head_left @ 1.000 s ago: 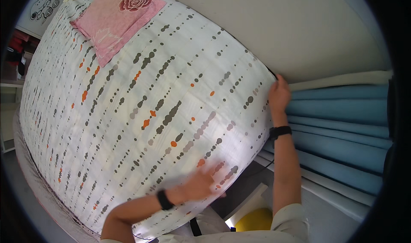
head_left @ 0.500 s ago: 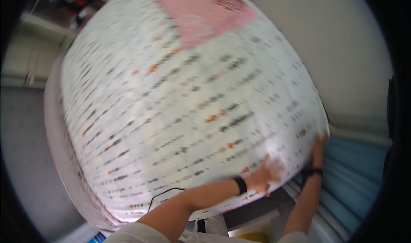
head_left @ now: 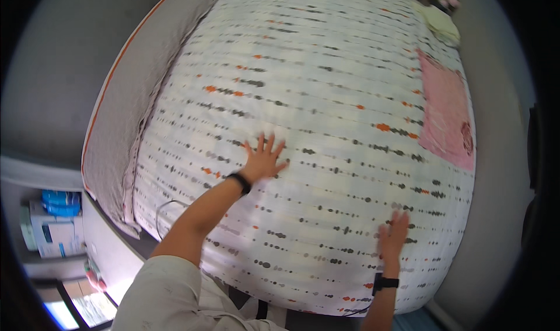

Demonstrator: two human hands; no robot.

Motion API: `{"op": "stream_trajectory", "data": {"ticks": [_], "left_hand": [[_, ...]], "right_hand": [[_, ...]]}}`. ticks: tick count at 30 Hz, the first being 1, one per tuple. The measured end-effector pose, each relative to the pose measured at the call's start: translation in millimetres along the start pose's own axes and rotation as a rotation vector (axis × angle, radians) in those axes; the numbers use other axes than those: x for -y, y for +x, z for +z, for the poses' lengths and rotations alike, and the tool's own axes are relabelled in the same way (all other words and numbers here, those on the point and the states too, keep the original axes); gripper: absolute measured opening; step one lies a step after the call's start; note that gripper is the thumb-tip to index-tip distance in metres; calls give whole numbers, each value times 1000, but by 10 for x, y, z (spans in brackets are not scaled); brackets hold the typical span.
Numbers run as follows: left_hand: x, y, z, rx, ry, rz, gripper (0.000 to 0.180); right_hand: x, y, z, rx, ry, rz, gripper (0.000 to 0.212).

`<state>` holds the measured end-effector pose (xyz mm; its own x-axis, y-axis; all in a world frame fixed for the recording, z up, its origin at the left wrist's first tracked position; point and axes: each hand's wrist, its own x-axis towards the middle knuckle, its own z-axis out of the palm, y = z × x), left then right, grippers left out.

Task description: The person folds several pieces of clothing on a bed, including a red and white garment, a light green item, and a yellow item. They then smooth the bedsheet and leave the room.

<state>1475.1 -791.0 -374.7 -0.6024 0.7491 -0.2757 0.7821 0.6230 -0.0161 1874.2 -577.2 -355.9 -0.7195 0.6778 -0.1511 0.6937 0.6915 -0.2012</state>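
Note:
A white bed sheet (head_left: pixel 326 185) with rows of grey and orange dots covers the mattress. My left hand (head_left: pixel 262 160), a black band at its wrist, is spread over the middle of the sheet, palm down. To its right and nearer the front edge, my right hand (head_left: pixel 395 236) is over the sheet too, fingers stretched out; it wears a black watch. Neither hand holds anything. Whether the palms press on the cloth or hover just above it, I cannot tell.
A pink pillow or folded cloth (head_left: pixel 444 115) lies along the right side, with a pale yellow cloth (head_left: pixel 440 25) beyond it. The grey padded headboard or bed side (head_left: pixel 125 97) rises at left. Boxes (head_left: pixel 61 235) stand on a shelf at lower left; a wall (head_left: pixel 501 173) borders the right.
My view has swung, so the pink piece now appears at the right. Both hands have left the sheet's corner and edge; the left is now over the middle, the right farther in.

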Motion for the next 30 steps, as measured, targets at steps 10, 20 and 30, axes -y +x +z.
{"op": "stream_trajectory", "data": {"ticks": [10,20,30], "left_hand": [[1472,-2689,263,394,-496,235,70],[4348,-1096,690,-263,-234,-407,71],[3984,-4935,651,497,-334,-424,79]], "right_hand": [[2130,-223,84,382,308,-586,61],[5369,2076,1165,-48,-177,-602,50],[7068,-1042,1465,751,79,-1232,54]]}}
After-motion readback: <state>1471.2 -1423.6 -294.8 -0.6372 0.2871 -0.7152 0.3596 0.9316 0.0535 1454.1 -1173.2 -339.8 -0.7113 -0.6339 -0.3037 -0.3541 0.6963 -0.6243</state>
